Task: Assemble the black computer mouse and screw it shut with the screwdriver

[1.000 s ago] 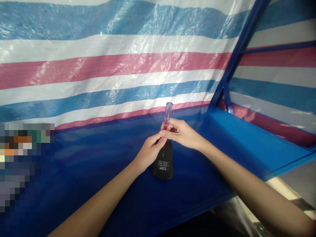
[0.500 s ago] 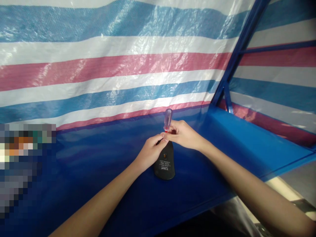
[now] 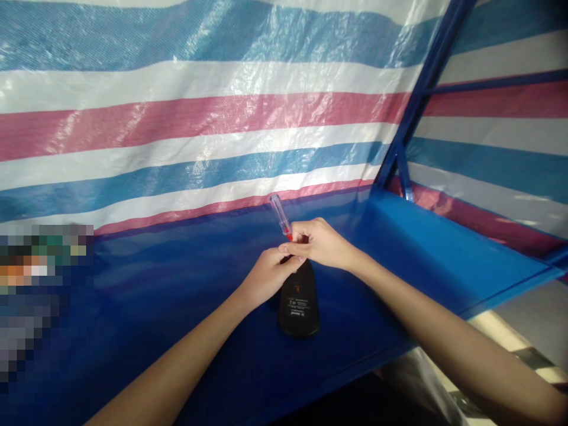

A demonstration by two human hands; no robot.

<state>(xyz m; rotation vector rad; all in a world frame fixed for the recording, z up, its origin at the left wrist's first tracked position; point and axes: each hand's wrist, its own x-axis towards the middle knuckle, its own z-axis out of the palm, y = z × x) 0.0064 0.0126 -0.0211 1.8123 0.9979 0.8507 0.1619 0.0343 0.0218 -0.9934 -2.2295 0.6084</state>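
Note:
A black computer mouse [image 3: 300, 305] lies with its printed underside up on the blue table. My left hand [image 3: 268, 273] is closed on the mouse's far end, thumb across it. A screwdriver [image 3: 279, 214] with a clear handle and a red collar leans to the left above that end. My right hand [image 3: 320, 244] is closed around the screwdriver's lower part, its fingertips meeting my left fingers. The screwdriver's tip and the far end of the mouse are hidden behind my fingers.
The blue table surface [image 3: 177, 284] runs back to a striped plastic sheet [image 3: 199, 106]. A blue metal frame post [image 3: 412, 112] stands at the back right, beside a lighter blue surface [image 3: 448, 248]. A blurred-out patch [image 3: 35, 266] covers the left edge.
The screwdriver has gone from nearly upright to tilted left. The mouse's near end has risen slightly toward me and looks larger. Both hands keep their hold.

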